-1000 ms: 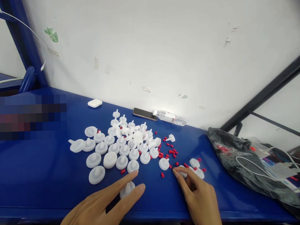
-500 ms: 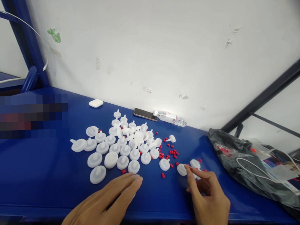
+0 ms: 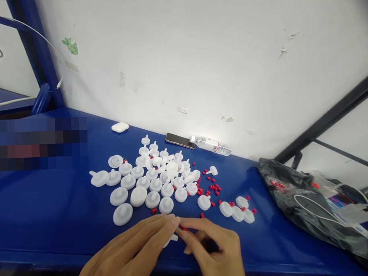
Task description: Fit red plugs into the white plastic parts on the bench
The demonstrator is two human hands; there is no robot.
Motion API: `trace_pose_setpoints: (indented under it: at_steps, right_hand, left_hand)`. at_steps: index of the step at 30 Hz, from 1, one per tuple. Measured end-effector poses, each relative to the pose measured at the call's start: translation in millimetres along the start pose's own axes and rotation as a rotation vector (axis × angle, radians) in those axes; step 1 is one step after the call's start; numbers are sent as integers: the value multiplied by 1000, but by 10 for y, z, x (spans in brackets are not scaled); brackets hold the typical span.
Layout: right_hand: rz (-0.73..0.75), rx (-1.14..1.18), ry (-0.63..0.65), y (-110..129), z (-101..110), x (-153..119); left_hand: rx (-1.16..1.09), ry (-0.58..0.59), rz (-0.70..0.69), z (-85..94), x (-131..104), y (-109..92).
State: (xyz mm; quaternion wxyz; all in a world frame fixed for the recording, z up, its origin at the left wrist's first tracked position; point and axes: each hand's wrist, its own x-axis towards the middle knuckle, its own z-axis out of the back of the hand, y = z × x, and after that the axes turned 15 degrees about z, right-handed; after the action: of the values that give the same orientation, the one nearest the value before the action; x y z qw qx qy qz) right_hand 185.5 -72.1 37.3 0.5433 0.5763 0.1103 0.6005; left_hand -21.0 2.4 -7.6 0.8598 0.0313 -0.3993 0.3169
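Note:
Under the fingers of my left hand [image 3: 133,246] is a white plastic nozzle cap [image 3: 173,238], mostly hidden with its narrow spout poking out by the thumb. My right hand [image 3: 216,243] pinches a small red cap [image 3: 183,228] between thumb and index finger. Its fingertips meet those of my left hand near the table's front edge. Beyond both hands spreads a pile of similar white nozzle caps [image 3: 156,185], most with spouts up. Loose red caps [image 3: 216,188] are scattered to its right. Farther right, several white nozzle caps [image 3: 237,214] lie tilted with red caps on their spouts.
A phone [image 3: 180,140] and a lying water bottle [image 3: 211,144] are along the wall, with a white case [image 3: 120,127] farther left. A dark plastic bag [image 3: 283,203] with cables and packets lies at the right. Blue frame posts [image 3: 33,58] stand at left.
My right hand has moved left, from the white nozzle caps at the right to my left hand. The spout under my left hand now shows. The camera view has shifted slightly.

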Motion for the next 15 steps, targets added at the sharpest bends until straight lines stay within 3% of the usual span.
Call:
trace_pose_setpoints:
  at_steps: [7, 15]
  right_hand:
    - [61, 9, 32, -13, -14, 41]
    - [180, 53, 70, -16, -26, 76]
  left_hand:
    - [-42, 8, 64, 6, 3, -34]
    - [-11, -9, 22, 40, 15, 0]
